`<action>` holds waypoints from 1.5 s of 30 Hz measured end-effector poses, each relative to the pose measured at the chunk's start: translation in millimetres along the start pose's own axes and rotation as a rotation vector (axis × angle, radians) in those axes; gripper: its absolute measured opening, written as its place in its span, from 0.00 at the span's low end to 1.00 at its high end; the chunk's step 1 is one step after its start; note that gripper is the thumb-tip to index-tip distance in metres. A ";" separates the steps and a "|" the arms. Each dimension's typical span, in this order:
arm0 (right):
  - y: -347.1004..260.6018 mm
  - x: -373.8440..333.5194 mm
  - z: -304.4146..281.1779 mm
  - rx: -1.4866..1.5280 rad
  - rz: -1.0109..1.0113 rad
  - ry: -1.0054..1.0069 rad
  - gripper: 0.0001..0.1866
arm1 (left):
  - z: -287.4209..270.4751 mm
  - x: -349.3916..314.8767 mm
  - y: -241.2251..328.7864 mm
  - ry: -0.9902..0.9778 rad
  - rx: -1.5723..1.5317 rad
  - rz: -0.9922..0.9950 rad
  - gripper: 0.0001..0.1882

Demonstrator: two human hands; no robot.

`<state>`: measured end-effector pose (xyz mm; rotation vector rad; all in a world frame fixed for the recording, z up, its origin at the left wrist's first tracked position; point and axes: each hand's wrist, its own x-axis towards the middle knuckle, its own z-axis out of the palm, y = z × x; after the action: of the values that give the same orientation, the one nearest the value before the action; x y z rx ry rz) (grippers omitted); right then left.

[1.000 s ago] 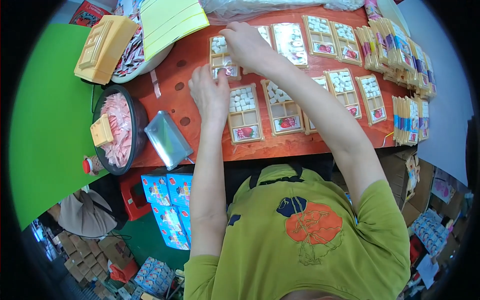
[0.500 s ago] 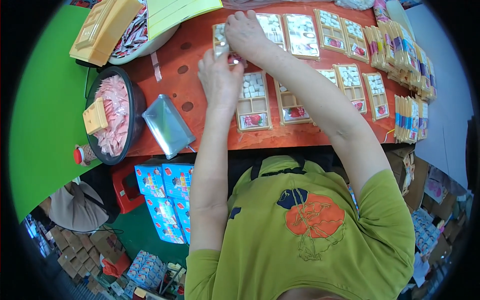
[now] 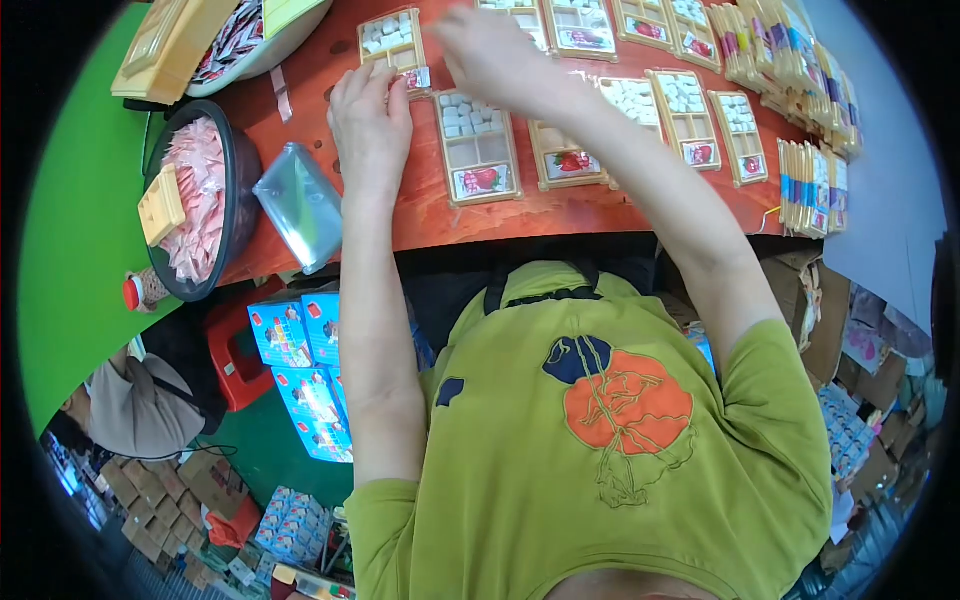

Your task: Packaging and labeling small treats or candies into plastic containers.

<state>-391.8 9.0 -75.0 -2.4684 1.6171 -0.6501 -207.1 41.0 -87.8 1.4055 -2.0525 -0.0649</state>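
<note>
My left hand (image 3: 372, 125) has its fingers bent around the lower left edge of a beige compartment tray (image 3: 404, 60). White marshmallow-like pieces (image 3: 390, 32) fill the tray's far compartments, and a small packet with a strawberry picture (image 3: 416, 78) lies at its near end. To the right, my right hand (image 3: 490, 52) hovers near the trays; motion blurs its fingers, so their grip does not show. Just below it lies another filled tray (image 3: 478, 150) with a similar packet. My right forearm partly covers more trays (image 3: 570, 155) in the near row.
Stacks of filled trays (image 3: 812, 185) stand along the table's right side. A black basin (image 3: 240, 215) of pink packets sits left, beside a clear plastic container (image 3: 305, 210). A white tub (image 3: 290, 45) with sachets is at the far left. Blue boxes (image 3: 310, 410) are stacked below the red table (image 3: 420, 225).
My right hand has drawn away from the leftmost tray, toward me and to the right. That tray sits slightly farther left, with my left hand at its near edge. The view has shifted.
</note>
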 end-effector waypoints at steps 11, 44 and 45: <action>-50.3 -98.6 5.4 -0.297 -0.054 0.037 0.28 | -8.9 -56.9 77.1 0.146 -0.318 -0.161 0.10; 81.8 -171.0 -146.1 0.339 0.240 0.355 0.12 | 12.6 36.0 146.1 -0.307 -0.283 0.115 0.15; 86.3 -181.6 -147.9 0.335 0.234 0.356 0.12 | 14.0 37.5 148.1 -0.344 -0.319 0.116 0.15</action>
<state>-587.2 154.9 -21.9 -1.9721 1.7030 -1.2596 -344.2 67.9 -24.6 1.1338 -2.2705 -0.5949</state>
